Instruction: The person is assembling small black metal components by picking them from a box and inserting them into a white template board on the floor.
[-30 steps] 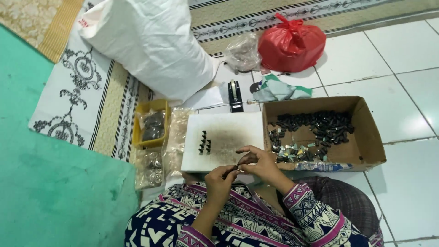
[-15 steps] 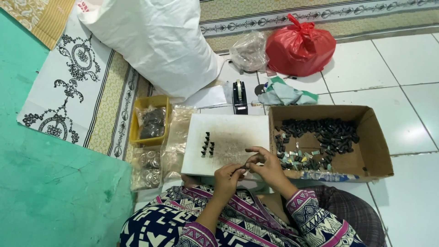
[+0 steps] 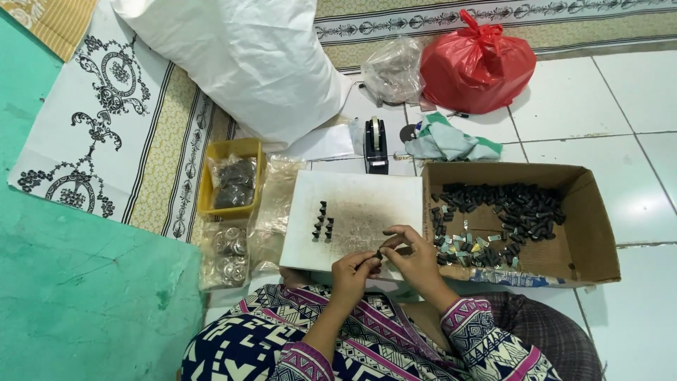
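My left hand (image 3: 352, 270) and my right hand (image 3: 412, 255) meet over the near edge of a white board (image 3: 356, 201) and pinch one small dark part (image 3: 379, 254) between their fingertips. A short double row of small black pieces (image 3: 323, 221) stands on the left of the board. To the right, a brown cardboard box (image 3: 589, 219) holds several black cylindrical pieces (image 3: 518, 208) and small metal bits (image 3: 469, 248). My patterned sleeves fill the bottom of the view.
A yellow tray (image 3: 243, 149) with a bagged dark lot sits left of the board, and a clear bag of round metal parts (image 3: 227, 250) lies below it. Behind are a black tape dispenser (image 3: 376, 144), a white sack (image 3: 240, 60), a red plastic bag (image 3: 476, 63) and green cloth (image 3: 444, 141).
The view has shifted slightly. My hands stay together at the board's near edge, working the same small part.
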